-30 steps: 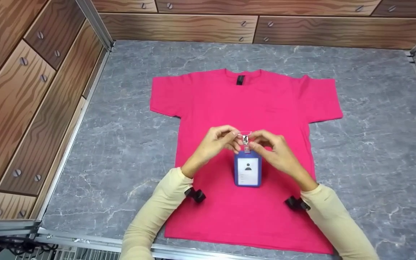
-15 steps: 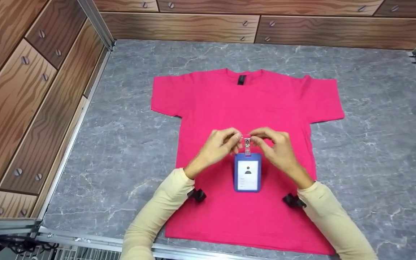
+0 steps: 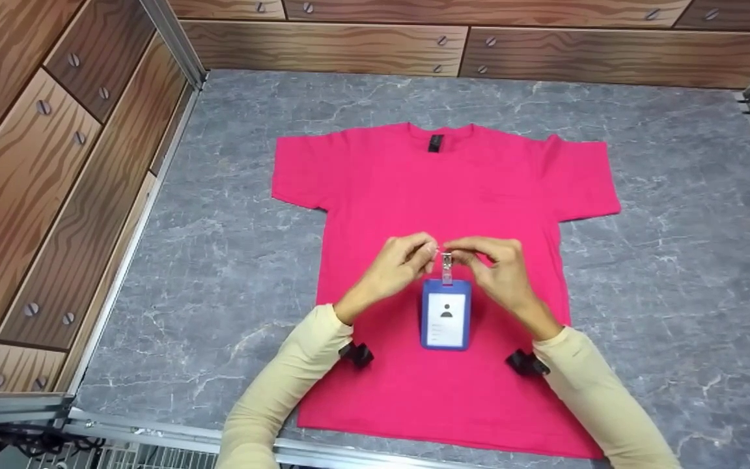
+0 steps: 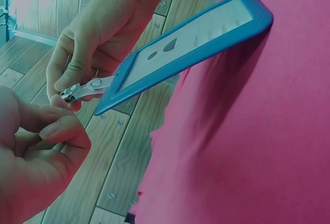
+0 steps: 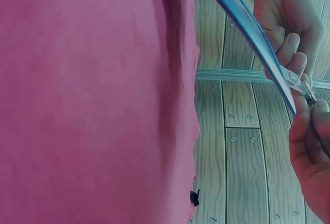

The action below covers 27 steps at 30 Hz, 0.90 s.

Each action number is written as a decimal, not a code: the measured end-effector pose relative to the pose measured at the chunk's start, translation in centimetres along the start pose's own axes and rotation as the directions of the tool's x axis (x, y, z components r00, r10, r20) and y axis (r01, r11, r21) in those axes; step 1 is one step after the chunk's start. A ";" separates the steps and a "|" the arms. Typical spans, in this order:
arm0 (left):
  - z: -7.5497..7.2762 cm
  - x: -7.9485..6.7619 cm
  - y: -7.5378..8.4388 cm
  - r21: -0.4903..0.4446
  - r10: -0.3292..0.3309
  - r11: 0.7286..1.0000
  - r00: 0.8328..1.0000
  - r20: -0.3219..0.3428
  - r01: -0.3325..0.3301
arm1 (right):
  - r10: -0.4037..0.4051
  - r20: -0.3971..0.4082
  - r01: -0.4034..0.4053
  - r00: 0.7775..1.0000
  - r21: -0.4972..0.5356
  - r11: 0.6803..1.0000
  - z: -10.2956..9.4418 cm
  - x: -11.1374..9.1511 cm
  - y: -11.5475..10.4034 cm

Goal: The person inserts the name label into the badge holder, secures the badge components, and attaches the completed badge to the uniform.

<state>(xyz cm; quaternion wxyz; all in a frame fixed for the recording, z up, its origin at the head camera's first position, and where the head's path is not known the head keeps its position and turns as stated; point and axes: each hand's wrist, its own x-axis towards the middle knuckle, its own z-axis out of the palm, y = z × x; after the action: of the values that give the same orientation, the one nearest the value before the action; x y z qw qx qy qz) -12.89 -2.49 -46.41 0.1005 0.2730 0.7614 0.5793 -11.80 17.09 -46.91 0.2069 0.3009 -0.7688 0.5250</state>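
A blue badge holder (image 3: 446, 316) with a white card hangs above the pink T-shirt (image 3: 381, 182) from a metal clip (image 3: 447, 259) on a short clear strap. My right hand (image 3: 499, 270) pinches the clip between thumb and fingers, as the left wrist view also shows. My left hand (image 3: 398, 267), fingers curled and thumb against the index finger, meets it at the clip's top. It pinches a thin, pale piece there, too small to name and mostly hidden by the fingertips. In the right wrist view the holder (image 5: 252, 38) appears edge-on, tilted.
The T-shirt lies flat, collar away from me, on a grey marbled table (image 3: 219, 260). Wood-patterned panels (image 3: 323, 49) stand along the back and left side. A metal rail (image 3: 147, 433) runs along the front edge. Black wrist cameras (image 3: 357, 355) sit below both hands.
The badge holder has come slightly toward me and now hangs lower in the head view. My fingers have shifted about the clip, and the thin piece between the hands shows less.
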 end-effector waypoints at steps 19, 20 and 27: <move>0.3 0.2 -1.0 -0.279 -0.029 0.959 0.998 0.058 0.044 | 0.028 -0.033 -0.027 0.999 0.056 0.998 0.5 -0.2 -0.1; 0.3 0.3 -1.1 -0.293 -0.026 0.955 0.998 0.061 0.043 | 0.031 -0.035 -0.029 0.999 0.061 0.998 0.5 -0.3 -0.1; 0.5 0.3 -1.6 -0.434 -0.027 0.898 0.995 0.098 0.067 | 0.039 -0.055 -0.035 0.998 0.073 0.997 0.7 -0.4 -0.3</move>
<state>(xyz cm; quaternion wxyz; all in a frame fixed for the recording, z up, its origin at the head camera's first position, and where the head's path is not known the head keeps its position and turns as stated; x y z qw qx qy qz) -13.34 -2.20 -48.06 0.2070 0.2506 0.6133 0.7199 -11.34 16.42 -47.20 0.2077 0.2790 -0.7487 0.5643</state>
